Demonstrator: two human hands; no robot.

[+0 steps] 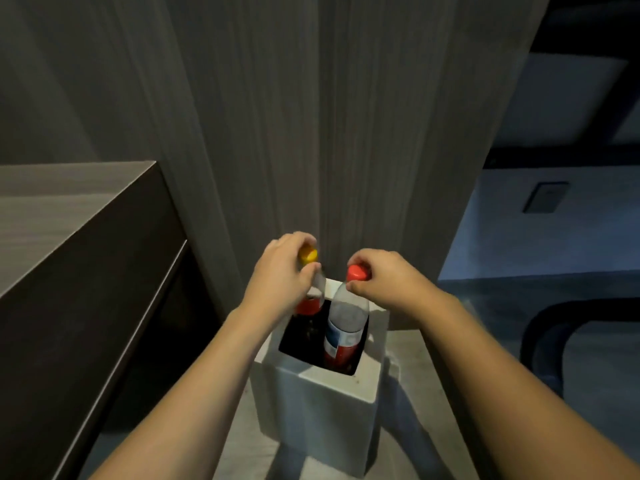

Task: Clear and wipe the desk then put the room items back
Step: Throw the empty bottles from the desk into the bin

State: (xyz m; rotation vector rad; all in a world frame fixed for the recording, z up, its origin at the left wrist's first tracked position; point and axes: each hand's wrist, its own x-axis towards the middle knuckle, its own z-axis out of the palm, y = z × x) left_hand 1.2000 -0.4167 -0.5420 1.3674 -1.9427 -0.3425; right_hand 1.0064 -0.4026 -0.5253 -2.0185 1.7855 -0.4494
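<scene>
— What are the hands doing?

— Both are over a white square bin (322,393) standing on the floor, near the foot of a dark wood-grain wall panel (311,133). The left hand (280,275) grips a bottle with a yellow cap (308,255) by its neck, the fingers (304,239) curled over the cap and the thumb against the neck below it. The right hand (388,275) pinches the red cap (357,273) of a second, clear bottle (346,323), forefinger on top and thumb under the cap's edge.

— Where do the bottles sit?

— The clear one, with a blue, white and red label, stands tilted with its lower part inside the bin's dark opening, on the right side. The yellow-capped one is at the far left corner of the opening; its red label shows just under the wrist, and whether its base is down inside the bin I cannot tell, the hand hides it.

— Anything else around?

— A dark desk (69,216) runs along the left, its top level with the upper left of the view. To the right the floor (519,306) is bluish, with a curved dark band (554,327) across it.
</scene>
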